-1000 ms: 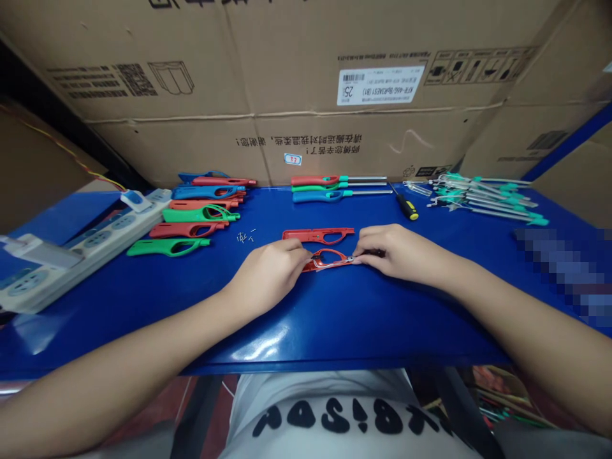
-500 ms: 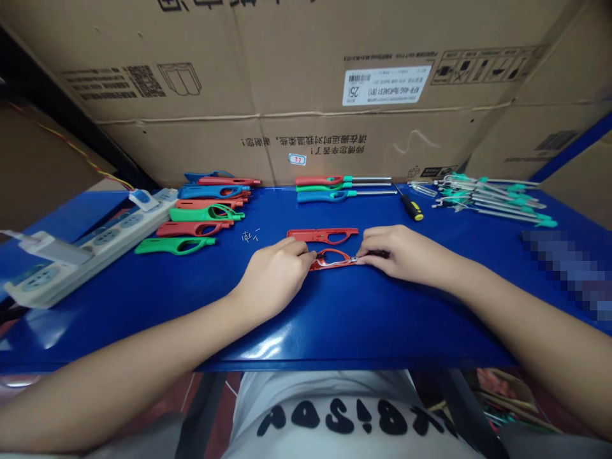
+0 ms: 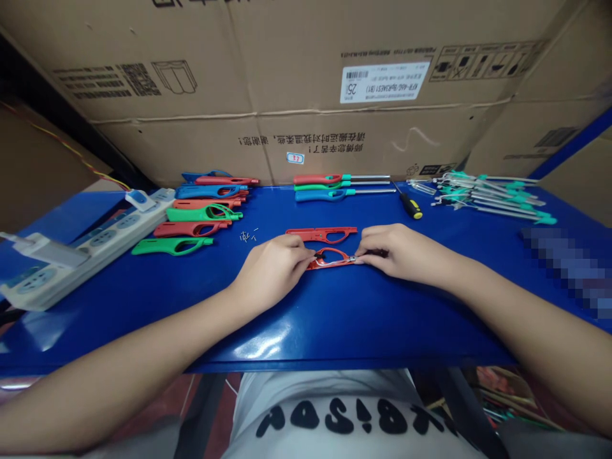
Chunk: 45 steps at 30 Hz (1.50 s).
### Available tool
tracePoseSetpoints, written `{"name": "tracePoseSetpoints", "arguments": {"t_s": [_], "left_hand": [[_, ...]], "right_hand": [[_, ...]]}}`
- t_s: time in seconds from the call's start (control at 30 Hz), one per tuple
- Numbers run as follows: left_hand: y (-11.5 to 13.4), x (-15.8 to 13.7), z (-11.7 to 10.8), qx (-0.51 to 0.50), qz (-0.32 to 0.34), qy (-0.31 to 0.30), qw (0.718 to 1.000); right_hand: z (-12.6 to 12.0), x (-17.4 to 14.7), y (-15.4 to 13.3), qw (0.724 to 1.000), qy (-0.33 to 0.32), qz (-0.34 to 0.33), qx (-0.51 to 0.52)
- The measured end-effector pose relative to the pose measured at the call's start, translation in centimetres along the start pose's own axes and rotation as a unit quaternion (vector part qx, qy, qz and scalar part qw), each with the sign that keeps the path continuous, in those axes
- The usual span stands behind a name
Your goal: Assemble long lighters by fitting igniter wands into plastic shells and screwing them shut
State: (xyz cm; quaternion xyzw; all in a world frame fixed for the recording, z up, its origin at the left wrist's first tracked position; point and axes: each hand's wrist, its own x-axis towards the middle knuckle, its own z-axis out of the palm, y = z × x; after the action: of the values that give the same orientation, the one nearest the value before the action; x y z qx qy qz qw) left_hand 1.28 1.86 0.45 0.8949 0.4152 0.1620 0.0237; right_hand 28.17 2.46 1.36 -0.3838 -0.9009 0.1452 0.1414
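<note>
A red lighter handle half point(image 3: 329, 262) lies open side up on the blue table, with a pale tube or wire running across its trigger loop. My left hand point(image 3: 275, 268) is closed over its left end, the fingertips at a small black part point(image 3: 320, 256); the fingers hide the rest of that end. At the right end, my right hand point(image 3: 396, 250) pinches a small silver part point(image 3: 352, 259). Something dark shows under its curled fingers, and I cannot make out what. Just behind lies the matching red half point(image 3: 321, 235), untouched.
Red, green and blue handles point(image 3: 174, 246) lie at left beside a white power strip point(image 3: 90, 252). Several small screws point(image 3: 247, 236) sit near my left hand. Behind are long-nosed lighters point(image 3: 325, 195), a screwdriver point(image 3: 411, 206) and a pile of metal-tube parts point(image 3: 497, 194), before a cardboard box point(image 3: 296, 76).
The view has shifted slightly. Both hands stay on the red handle half in nearly the same pose; the left fingertips have moved a little, showing more of the black part.
</note>
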Motion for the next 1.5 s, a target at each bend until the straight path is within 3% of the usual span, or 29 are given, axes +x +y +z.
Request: {"name": "tracePoseSetpoints", "arguments": {"t_s": [0.17, 0.4, 0.6, 0.9, 1.07, 1.27, 1.5], "left_hand": [[1.8, -1.0, -0.4, 0.138, 0.037, -0.041, 0.989], [2.2, -1.5, -0.8, 0.109, 0.037, -0.070, 0.991], [2.1, -1.6, -1.1, 0.142, 0.016, -0.090, 0.986], [0.4, -0.6, -0.5, -0.078, 0.002, -0.057, 0.995], [0.5, -0.7, -0.2, -0.105, 0.013, -0.049, 0.993], [0.8, -0.7, 0.0, -0.138, 0.030, -0.044, 0.989], [0.8, -0.8, 0.4, -0.160, 0.052, -0.034, 0.985]], "right_hand": [[0.0, 0.0, -0.1, 1.000, -0.001, -0.001, 0.001], [0.0, 0.0, -0.1, 1.000, 0.002, -0.004, -0.004], [0.0, 0.1, -0.1, 1.000, -0.001, -0.002, 0.000], [-1.3, -0.4, 0.6, 0.996, -0.046, 0.049, 0.052], [-2.2, -0.7, 0.8, 0.989, -0.080, 0.057, 0.106], [-0.4, -0.2, -0.2, 0.996, 0.002, 0.005, 0.092], [2.1, 0.4, -0.7, 0.996, 0.059, 0.008, 0.066]]}}
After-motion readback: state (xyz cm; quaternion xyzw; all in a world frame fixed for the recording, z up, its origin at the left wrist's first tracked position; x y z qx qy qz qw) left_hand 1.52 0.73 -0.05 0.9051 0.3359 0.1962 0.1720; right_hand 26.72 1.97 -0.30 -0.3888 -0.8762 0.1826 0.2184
